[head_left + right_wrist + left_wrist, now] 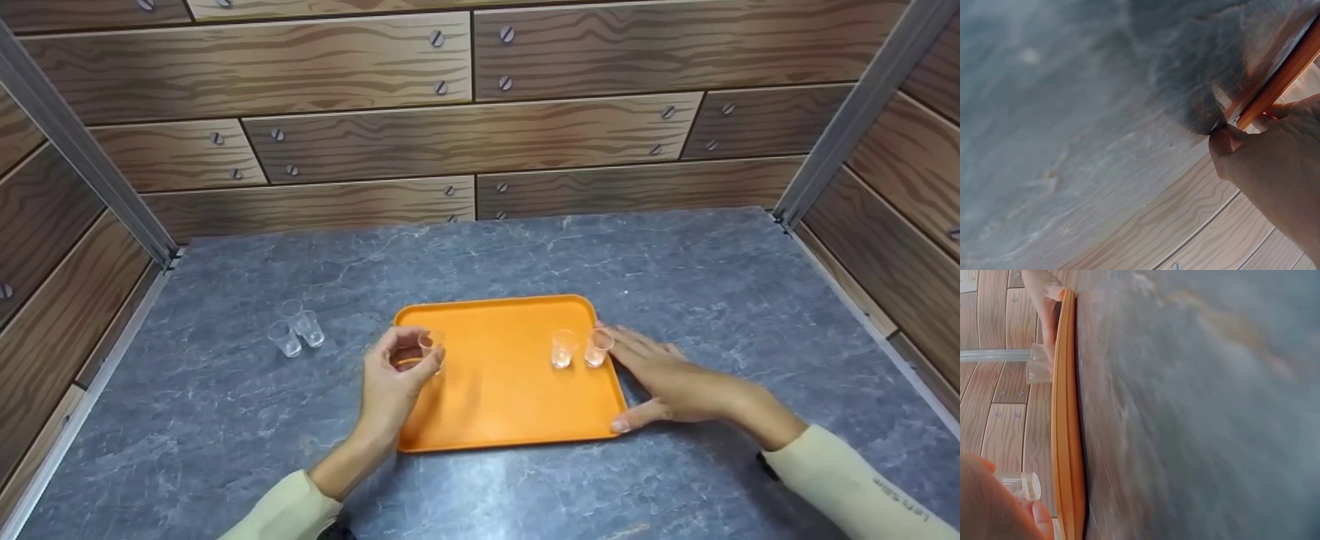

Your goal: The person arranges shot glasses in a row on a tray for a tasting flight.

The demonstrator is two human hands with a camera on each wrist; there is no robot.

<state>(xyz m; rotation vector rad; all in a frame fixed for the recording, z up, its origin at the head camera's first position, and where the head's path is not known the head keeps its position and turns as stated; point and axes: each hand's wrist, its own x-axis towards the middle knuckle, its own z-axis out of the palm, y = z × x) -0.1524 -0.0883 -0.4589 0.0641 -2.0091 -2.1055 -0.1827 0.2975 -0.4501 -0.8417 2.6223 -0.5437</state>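
Touches the end of a smooth orange tray (1282,81), seen edge-on at upper right, with a bare right hand (1275,160) — shows a grey, white-veined marbled tabletop (1072,112) across the left, pale brown wood-grain panelling (1202,219) below.

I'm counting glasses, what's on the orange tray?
On the tray, two clear shot glasses stand at right; the left hand pinches a third above its left side. That hand and the right hand hide parts of the tray.

There are six cups (562,351), one tray (502,397) and two hands (391,384).
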